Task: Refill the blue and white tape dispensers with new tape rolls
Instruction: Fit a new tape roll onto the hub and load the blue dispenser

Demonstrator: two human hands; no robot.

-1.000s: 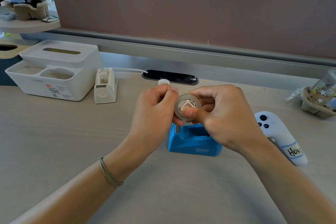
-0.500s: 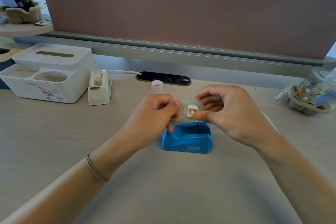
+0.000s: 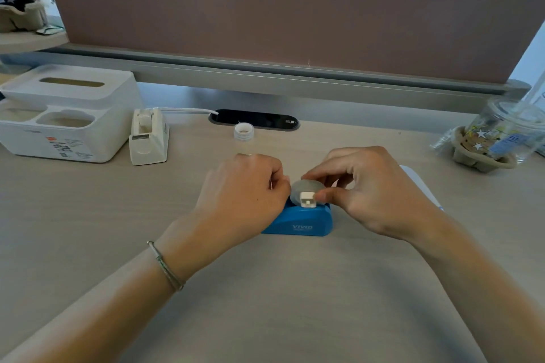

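The blue tape dispenser sits mid-desk. A clear tape roll on a white square hub rests in its top slot. My right hand pinches the roll by thumb and fingers from the right. My left hand is curled at the roll's left edge, fingertips touching it and hiding the dispenser's left end. The white tape dispenser stands at the back left, with no roll visible in it. A second small tape roll lies flat on the desk behind my hands.
A white tissue-box organiser stands far left beside the white dispenser. A black cable port with a white cable sits along the rear. A clear cup in a cardboard carrier is at right. A white object peeks from behind my right wrist.
Both hands have lowered the tape roll from above the blue dispenser down into its slot.
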